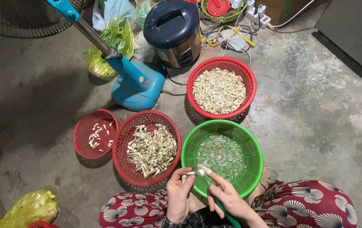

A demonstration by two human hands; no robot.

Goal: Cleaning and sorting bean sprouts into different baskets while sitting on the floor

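My left hand (179,192) pinches a small pale bud-like piece (190,173) over the near rim of a green basket (193,143) that holds thin peelings. My right hand (227,196) grips a green-handled tool (227,213), its bandaged forefinger touching the piece. To the left, a red basket (122,143) is heaped with pale split pieces. A small red bowl (81,139) holds a few pieces. A red basket (248,80) further off is full of whole pale pieces.
A blue fan base (136,84) with its pole stands behind the baskets, next to a dark rice cooker (174,31). Bags of greens (113,40), cables and a power strip (257,12) lie at the back. A yellow bag (31,207) sits near left. My patterned skirt (312,204) covers my knees.
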